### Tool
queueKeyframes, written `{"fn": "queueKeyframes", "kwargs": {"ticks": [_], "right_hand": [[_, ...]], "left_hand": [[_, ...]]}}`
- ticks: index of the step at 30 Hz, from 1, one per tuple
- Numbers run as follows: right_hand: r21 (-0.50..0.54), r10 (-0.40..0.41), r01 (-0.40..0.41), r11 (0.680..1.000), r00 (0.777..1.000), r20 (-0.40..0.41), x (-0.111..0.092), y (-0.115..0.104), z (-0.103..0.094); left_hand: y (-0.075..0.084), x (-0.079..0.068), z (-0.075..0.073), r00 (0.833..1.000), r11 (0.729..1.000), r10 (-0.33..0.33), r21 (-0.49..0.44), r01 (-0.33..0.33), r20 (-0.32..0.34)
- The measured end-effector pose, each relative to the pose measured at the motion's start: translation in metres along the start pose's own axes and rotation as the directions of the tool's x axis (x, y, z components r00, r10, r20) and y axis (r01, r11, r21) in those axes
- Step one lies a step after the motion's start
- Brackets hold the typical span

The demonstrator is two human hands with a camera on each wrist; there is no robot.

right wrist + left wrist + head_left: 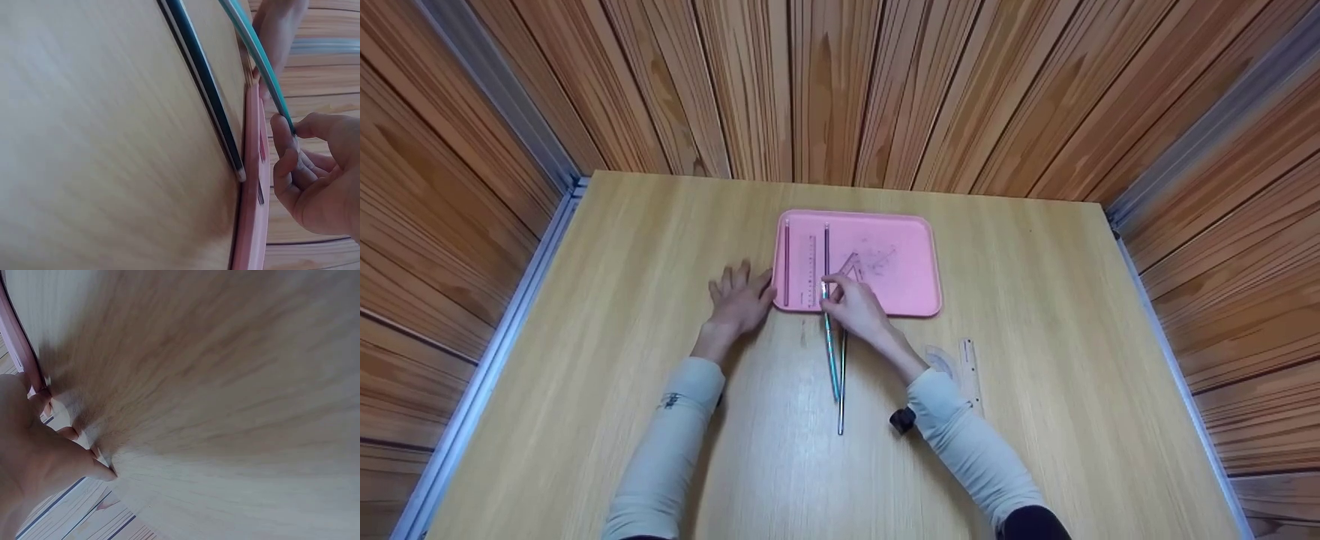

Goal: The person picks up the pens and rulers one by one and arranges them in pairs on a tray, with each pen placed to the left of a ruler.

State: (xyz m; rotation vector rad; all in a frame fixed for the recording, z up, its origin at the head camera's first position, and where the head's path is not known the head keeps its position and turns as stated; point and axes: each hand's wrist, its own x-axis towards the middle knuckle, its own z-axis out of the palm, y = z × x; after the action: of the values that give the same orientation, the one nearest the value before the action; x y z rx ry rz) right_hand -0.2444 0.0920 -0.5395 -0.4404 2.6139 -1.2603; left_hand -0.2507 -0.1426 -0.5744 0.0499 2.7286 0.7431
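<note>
My right hand (856, 307) pinches the end of a teal pencil (831, 356) between thumb and fingertips, over the front rim of a pink tray (919, 289). In the right wrist view the teal pencil (261, 59) slants up from the fingertips. A dark pencil (841, 390) lies on the table close beside it, one end near the tray's front edge. My left hand (739, 300) rests on the table with its fingers spread, thumb side at the tray's left edge. Inside the tray are a red pencil (787, 262), a clear ruler (811, 262), another dark pencil (826, 247) and a set square (852, 264).
On the table near the right forearm lie a clear protractor (941, 360) and a second ruler (970, 367), both partly hidden by the sleeve. Wood-panelled walls (825, 90) stand behind the table and at both sides. A dark smudged pattern marks the tray's floor.
</note>
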Motion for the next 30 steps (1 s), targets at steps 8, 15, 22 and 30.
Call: {"fn": "queueKeyframes", "kwargs": {"ticks": [8,15,22,30], "right_hand": [[0.027,0.055,-0.054,0.998,0.998,-0.022,0.008,0.006,-0.012],[0.011,0.062,-0.062,0.998,0.997,-0.054,0.013,0.014,-0.022],[-0.005,0.073,-0.074,0.997,0.99,-0.124,0.022,0.019,-0.032],[0.02,0.073,-0.071,0.997,0.982,-0.174,0.029,0.021,-0.046]], "left_hand": [[0.0,-0.002,-0.002,1.0,1.0,0.006,-0.005,-0.006,-0.013],[0.0,-0.001,-0.001,1.0,1.0,0.007,0.011,-0.007,0.001],[0.0,-0.001,0.0,1.0,1.0,0.013,0.009,-0.013,-0.008],[0.001,0.0,0.0,1.0,1.0,0.005,0.009,-0.005,-0.003]]}}
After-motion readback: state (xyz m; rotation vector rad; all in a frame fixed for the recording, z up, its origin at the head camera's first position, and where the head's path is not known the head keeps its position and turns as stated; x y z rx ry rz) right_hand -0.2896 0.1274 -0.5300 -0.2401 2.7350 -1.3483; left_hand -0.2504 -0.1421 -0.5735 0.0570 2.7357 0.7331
